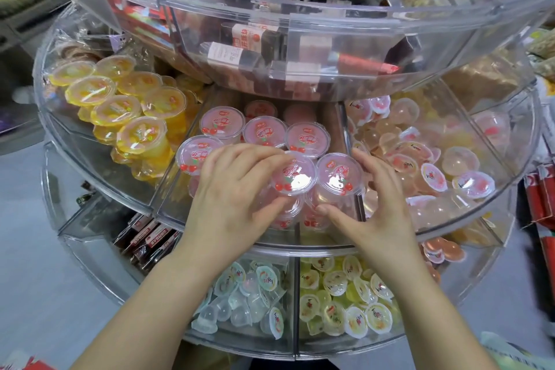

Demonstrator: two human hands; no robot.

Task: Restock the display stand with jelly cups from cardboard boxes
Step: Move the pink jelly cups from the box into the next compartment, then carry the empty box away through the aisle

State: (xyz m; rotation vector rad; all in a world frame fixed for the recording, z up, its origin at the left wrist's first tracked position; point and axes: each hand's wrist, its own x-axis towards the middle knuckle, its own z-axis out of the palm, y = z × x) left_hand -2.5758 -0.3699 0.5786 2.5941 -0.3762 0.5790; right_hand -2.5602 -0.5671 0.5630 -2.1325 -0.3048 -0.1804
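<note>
A round clear acrylic display stand (99, 171) has several tiers split into wedge bins. The middle bin of the second tier holds several pink cherry jelly cups (264, 131) standing upright. My left hand (234, 189) grips one pink cup (295, 174) at the front of that bin, fingers over its lid and thumb under its side. My right hand (375, 204) wraps a neighbouring pink cup (339, 174), fingers along its right side and thumb on its front wall. No cardboard box is in view.
Yellow jelly cups (120, 108) fill the bin to the left, small pink mini jellies (420, 159) the bin to the right. The tier below holds clear (249, 294) and yellow mini jellies (345, 300). The top tier (270, 48) overhangs, holding boxed snacks.
</note>
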